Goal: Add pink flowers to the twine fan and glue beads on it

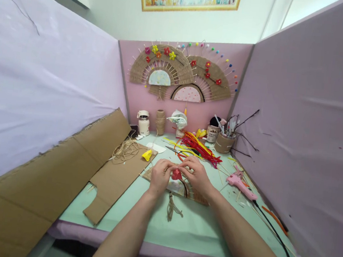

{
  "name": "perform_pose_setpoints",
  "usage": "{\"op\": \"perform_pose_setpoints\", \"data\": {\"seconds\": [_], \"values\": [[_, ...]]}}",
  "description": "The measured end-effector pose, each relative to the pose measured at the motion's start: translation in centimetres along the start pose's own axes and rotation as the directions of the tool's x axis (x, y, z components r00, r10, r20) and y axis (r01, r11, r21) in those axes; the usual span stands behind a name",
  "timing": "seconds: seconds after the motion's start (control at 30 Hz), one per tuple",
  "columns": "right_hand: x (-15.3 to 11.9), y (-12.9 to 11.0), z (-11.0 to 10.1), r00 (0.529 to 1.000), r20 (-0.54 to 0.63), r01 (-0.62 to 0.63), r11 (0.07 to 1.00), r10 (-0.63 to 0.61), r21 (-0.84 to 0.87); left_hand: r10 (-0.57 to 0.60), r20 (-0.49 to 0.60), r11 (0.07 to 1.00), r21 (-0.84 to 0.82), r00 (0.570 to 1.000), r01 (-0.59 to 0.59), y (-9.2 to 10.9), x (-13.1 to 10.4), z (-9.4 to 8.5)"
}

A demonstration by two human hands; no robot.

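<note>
Both hands: left (161, 174) and right (195, 174) pinching red piece (177, 174)
Table edge: bare mint cloth (117, 221) up front
Room: pink-walled booth

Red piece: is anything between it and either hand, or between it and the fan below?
Nothing visible stands in the way. The left hand and right hand pinch the red piece at its upper edge. Nothing shows between it and the fan, though the hands hide part of the fan.
</note>
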State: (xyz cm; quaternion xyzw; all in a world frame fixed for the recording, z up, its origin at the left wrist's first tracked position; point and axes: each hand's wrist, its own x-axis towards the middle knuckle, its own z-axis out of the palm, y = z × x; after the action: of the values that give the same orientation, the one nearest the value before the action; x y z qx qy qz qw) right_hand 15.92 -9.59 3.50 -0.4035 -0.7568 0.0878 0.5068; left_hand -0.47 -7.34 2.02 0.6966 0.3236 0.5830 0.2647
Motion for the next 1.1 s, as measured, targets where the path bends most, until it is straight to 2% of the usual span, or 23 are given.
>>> {"op": "perform_pose_setpoints", "data": {"seconds": [0.13,0.23,0.43,0.63,0.77,0.93,1.1], "values": [[0.0,-0.2,0.1,0.999,-0.025,0.037,0.999,-0.037,0.002,0.073,0.033,0.988,0.136,0.997,-0.077,0.2,-0.2,0.1],[-0.1,0.0,0.2,0.998,-0.035,0.053,0.998,-0.053,-0.018,0.055,0.059,0.983,0.171,0.997,-0.064,0.0,-0.2,0.2],[0.0,0.8,0.3,0.996,-0.081,-0.025,0.999,0.028,0.046,-0.075,0.056,0.996,0.060,0.996,0.072,-0.9,0.2,0.1],[0.0,1.2,0.3,0.989,-0.039,-0.142,0.987,0.145,0.073,-0.041,0.063,0.999,0.010,0.997,0.041,-1.1,0.2,0.2],[0.0,0.7,0.1,0.996,-0.010,-0.091,0.991,0.093,0.095,-0.020,0.071,0.999,0.050,0.997,0.017,-0.6,-0.1,0.3],[-0.1,0.2,0.0,0.999,-0.010,-0.030,0.999,0.030,0.044,0.011,0.067,0.995,0.103,0.998,-0.018,-0.1,-0.3,0.4],[-0.2,0.6,0.0,0.999,-0.034,-0.037,0.999,0.038,0.033,-0.041,0.097,0.999,0.000,0.994,0.041,-0.2,-0.4,0.6]]}}
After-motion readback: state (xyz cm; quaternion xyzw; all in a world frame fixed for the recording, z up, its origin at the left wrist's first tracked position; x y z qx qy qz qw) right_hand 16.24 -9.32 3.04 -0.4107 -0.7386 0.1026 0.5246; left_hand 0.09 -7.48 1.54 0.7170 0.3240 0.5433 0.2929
